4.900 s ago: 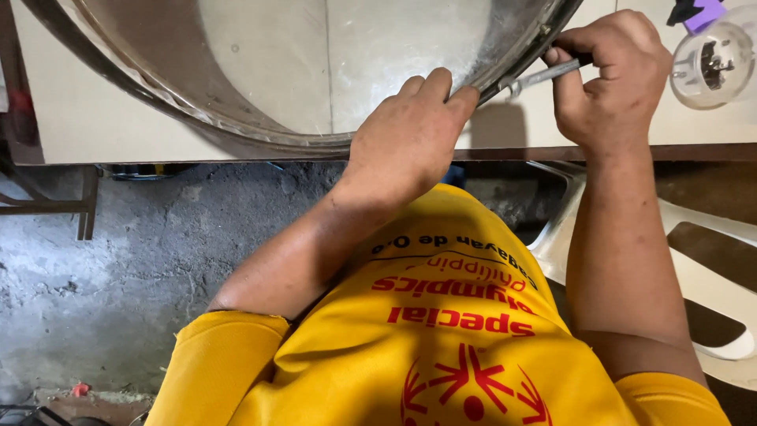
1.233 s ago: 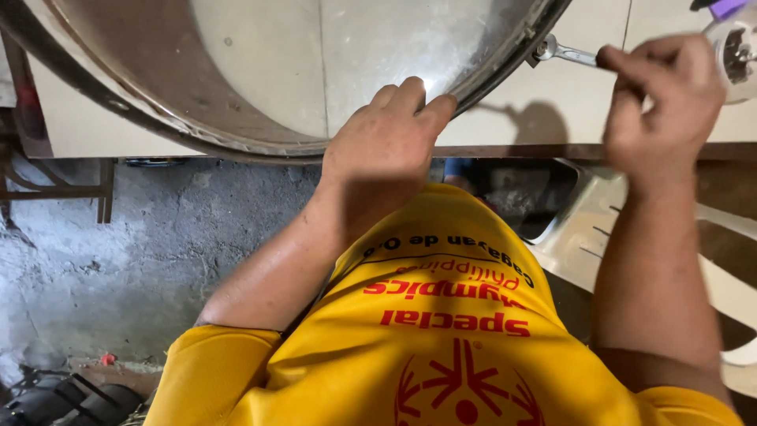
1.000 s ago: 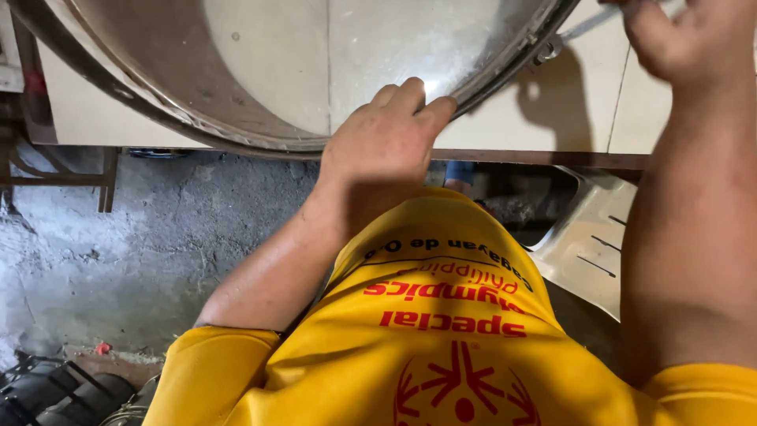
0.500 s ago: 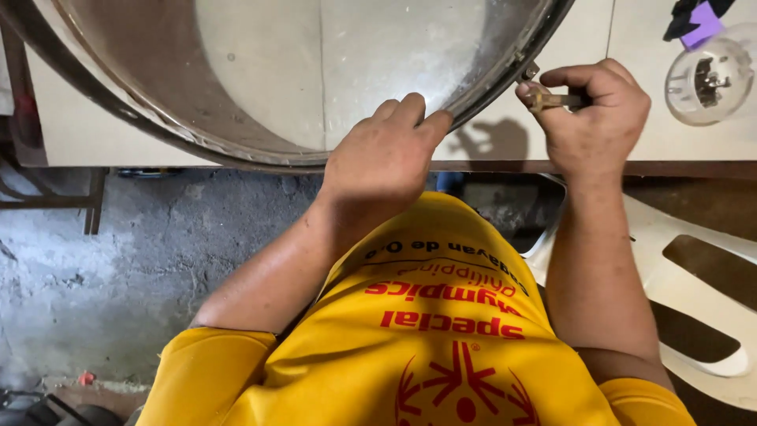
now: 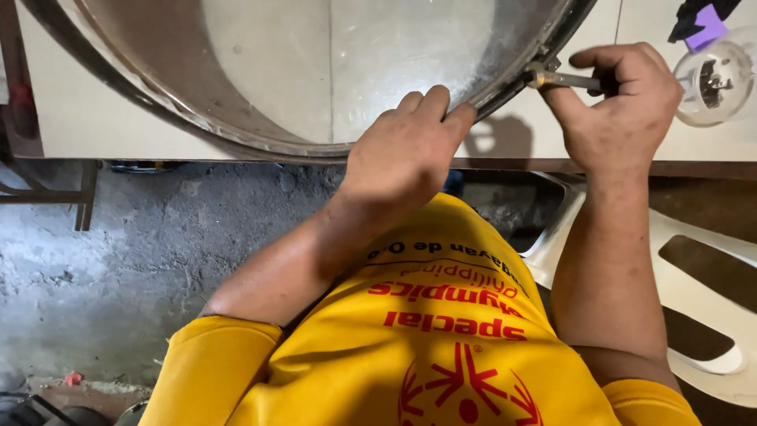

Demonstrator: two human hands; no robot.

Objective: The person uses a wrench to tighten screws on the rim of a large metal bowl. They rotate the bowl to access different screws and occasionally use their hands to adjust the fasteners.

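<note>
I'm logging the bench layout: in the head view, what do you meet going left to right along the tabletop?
Large metal drum rim → left hand → small metal wrench → right hand → clear round container.
</note>
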